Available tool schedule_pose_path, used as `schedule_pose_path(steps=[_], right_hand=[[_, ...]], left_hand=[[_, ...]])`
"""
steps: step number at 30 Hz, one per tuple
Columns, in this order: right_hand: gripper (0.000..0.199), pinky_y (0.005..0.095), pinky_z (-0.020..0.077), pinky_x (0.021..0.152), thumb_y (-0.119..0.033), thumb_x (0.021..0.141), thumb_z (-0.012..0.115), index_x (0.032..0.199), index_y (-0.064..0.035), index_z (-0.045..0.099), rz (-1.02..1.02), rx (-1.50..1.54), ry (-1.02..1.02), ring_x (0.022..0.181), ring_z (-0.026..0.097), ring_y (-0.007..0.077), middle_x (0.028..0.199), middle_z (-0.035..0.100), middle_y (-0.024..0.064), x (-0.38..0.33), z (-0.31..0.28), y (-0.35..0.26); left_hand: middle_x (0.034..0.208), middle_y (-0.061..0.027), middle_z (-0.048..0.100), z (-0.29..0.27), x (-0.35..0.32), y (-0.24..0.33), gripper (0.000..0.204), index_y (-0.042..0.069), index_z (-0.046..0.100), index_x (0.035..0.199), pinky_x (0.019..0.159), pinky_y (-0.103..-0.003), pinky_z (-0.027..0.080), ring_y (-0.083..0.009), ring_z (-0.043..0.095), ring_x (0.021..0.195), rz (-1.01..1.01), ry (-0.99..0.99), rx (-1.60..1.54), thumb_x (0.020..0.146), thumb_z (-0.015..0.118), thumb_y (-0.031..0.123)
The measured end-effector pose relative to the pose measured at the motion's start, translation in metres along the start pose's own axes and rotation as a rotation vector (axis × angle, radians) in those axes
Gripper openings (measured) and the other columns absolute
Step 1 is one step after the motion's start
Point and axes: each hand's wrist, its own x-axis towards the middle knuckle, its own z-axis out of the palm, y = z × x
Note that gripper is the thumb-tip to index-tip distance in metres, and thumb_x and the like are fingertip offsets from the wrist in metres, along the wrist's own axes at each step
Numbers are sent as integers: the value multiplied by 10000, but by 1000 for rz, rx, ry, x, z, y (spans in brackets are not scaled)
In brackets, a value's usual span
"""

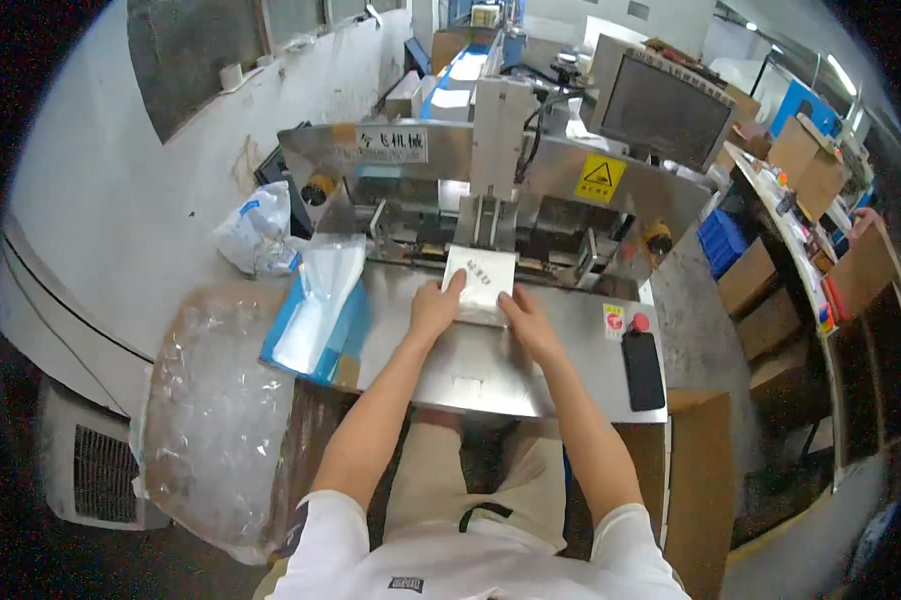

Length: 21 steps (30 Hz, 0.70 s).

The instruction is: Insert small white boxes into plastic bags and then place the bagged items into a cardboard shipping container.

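Observation:
A white, square, flat packet (486, 285) with dark print on top lies at the front of a metal machine (441, 150), over its steel worktop (451, 375). My left hand (437, 308) grips the packet's left side, thumb on its top face. On the opposite edge, my right hand (526, 320) holds the near right corner with its fingers closed against it. The undersides of both hands are hidden. Left of my left arm stands a blue box (289, 325) with white plastic sheets or bags (321, 300) in it.
A black phone (644, 370) lies on the worktop's right end, beside a red button (640, 322). Left of the worktop is a carton lined with clear plastic (221, 410). A monitor (666, 105) stands behind right; a shelf bench (821, 270) runs along the right.

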Motion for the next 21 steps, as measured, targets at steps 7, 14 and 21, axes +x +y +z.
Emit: schedule_pose_path(steps=[7, 14, 21], right_hand=[[682, 336, 428, 1015, -354, 936, 657, 1430, 38, 399, 14, -115, -55, 1237, 522, 230, 1348, 553, 163, -14, -25, -2], [738, 348, 472, 953, -255, 734, 840, 1325, 23, 497, -25, -197, -380, 1061, 623, 212, 1135, 668, 145, -76, -70, -54], [520, 349, 538, 853, -181, 781, 802, 1196, 40, 580, 150, 182, 482, 954, 659, 188, 1084, 681, 113, -168, -211, 15]], left_hand=[[1020, -162, 671, -7, -34, 15, 542, -63, 564, 1077, 825, -341, 518, -222, 650, 926, 92, -6, -282, 762, 818, 297], [1110, -143, 641, -8, -73, 31, 576, 18, 454, 1283, 881, -319, 531, -206, 632, 1007, 142, -609, -510, 820, 778, 130], [967, -95, 666, 25, 93, -8, 441, 3, 624, 1095, 639, -301, 500, -183, 634, 821, -56, -309, -276, 902, 695, 392]])
